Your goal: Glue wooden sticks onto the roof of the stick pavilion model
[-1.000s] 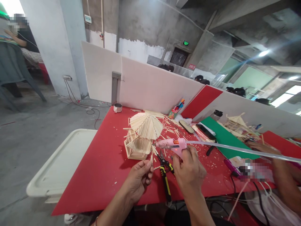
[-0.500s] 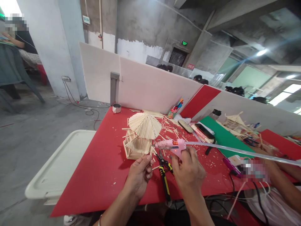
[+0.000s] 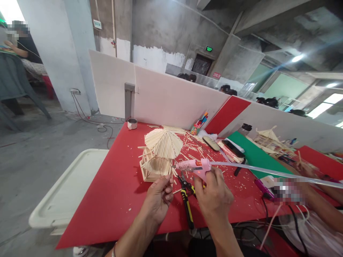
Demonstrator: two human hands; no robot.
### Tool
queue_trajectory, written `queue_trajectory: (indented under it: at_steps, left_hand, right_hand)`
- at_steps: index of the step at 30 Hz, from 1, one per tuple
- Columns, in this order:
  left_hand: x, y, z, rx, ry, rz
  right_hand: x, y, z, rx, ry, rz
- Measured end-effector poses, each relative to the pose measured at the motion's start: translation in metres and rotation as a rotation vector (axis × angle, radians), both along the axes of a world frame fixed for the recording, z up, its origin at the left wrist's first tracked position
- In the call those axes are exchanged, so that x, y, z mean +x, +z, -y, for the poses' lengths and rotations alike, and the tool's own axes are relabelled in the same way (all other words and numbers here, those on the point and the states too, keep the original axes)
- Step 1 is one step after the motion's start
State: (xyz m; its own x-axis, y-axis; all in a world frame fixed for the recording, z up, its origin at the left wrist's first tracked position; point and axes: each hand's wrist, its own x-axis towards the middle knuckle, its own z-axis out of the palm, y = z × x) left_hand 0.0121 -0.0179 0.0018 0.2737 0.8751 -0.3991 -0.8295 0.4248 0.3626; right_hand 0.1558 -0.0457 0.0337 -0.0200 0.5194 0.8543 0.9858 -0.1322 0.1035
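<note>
Right hand [image 3: 214, 189] around pistol-shaped, pink plastic glue gun [image 3: 190, 165]

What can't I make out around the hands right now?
Head view:
Left hand: anything pinched is too small.
Pink glue gun: grip mostly covered by the right hand.
Clear rod: far end cut off by right edge.
Nozzle touching stick model: too small.

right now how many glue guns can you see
1: the pink glue gun, held in the right hand, its tip near the stick model. Others may be hidden.
</note>
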Motion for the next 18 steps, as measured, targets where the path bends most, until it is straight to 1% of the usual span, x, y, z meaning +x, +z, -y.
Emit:
queue_trajectory:
  at_steps: [7,18]
  left_hand:
    - [-0.0027,0.0037,0.0001,-0.047,0.043,0.036]
    - [-0.0060,0.0047,0.0010,-0.063,-0.030,0.056]
  right_hand:
    - [-0.0004,-0.0019,-0.0004,0.011,-0.014,0.001]
    - [-0.0005,-0.0020,-0.0003,0.025,-0.001,-0.007]
